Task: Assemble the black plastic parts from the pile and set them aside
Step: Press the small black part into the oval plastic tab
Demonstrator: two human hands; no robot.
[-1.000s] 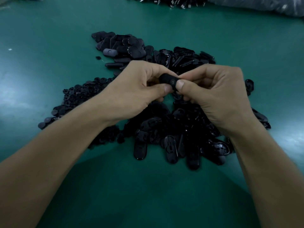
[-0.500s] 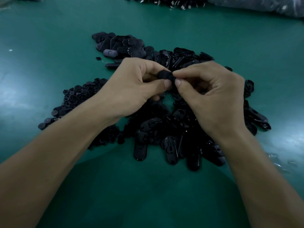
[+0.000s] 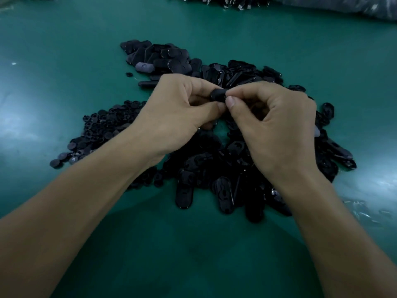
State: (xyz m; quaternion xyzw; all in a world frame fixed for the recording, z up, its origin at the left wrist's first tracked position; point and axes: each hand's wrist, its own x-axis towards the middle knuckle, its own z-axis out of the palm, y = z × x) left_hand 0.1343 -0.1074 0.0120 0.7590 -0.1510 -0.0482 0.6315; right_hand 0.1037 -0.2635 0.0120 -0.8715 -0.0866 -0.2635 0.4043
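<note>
The black part (image 3: pixel 217 95) is up off the table, above the big pile. My left hand (image 3: pixel 178 112) pinches one end and my right hand (image 3: pixel 277 125) pinches the other, thumb and first finger curled tight on it. My fingers hide most of it, so I cannot tell its shape. The pile of long parts (image 3: pixel 214 173) under my hands is dark and hard to make out. To the left lie small round pieces (image 3: pixel 103 130), and a heap of parts (image 3: pixel 159 57) lies farther back. All sit on the green table (image 3: pixel 193 254). At the far edge, more black bits (image 3: pixel 225 2) and something grey and shiny (image 3: pixel 343 5) are cut off.
</note>
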